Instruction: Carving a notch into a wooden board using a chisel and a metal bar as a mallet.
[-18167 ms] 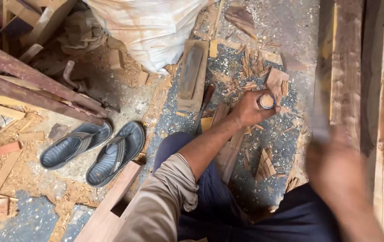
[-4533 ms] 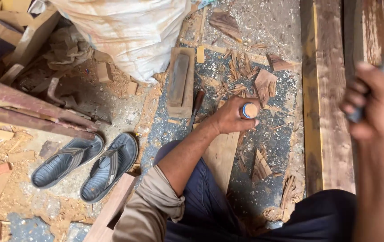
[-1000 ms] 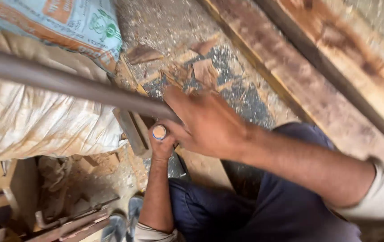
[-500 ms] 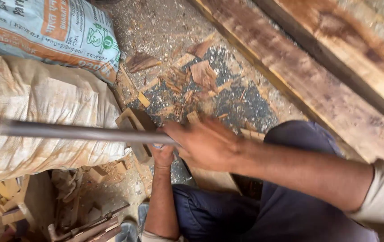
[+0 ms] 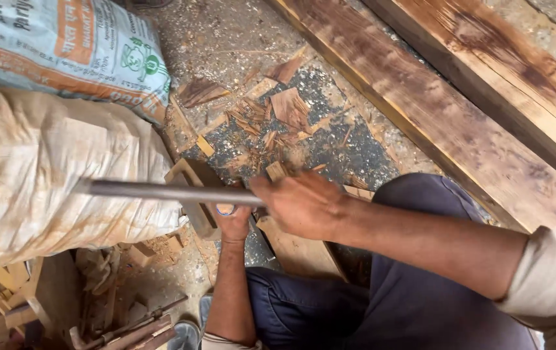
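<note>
My right hand (image 5: 304, 204) grips a grey metal bar (image 5: 161, 191) that reaches out level to the left, across a sack. Just under the bar, my left hand (image 5: 234, 227) is closed around an upright chisel; only the round handle top (image 5: 224, 209) shows. The chisel stands on a pale wooden plank (image 5: 297, 249) in front of my knees, with the blade hidden by my hand. A small notched wooden block (image 5: 190, 178) lies beside my left hand, partly behind the bar.
Two stuffed sacks (image 5: 44, 162) fill the left side. Heavy dark wooden beams (image 5: 485, 123) run diagonally along the upper right. Wood chips (image 5: 278, 123) litter the speckled floor. Wood scraps and old tools (image 5: 122, 327) lie at the lower left, next to a sandal (image 5: 184, 334).
The metal bar in my right hand has swung from a slanted, higher position down to level, right over the chisel's top. My left hand has kept its hold on the chisel.
</note>
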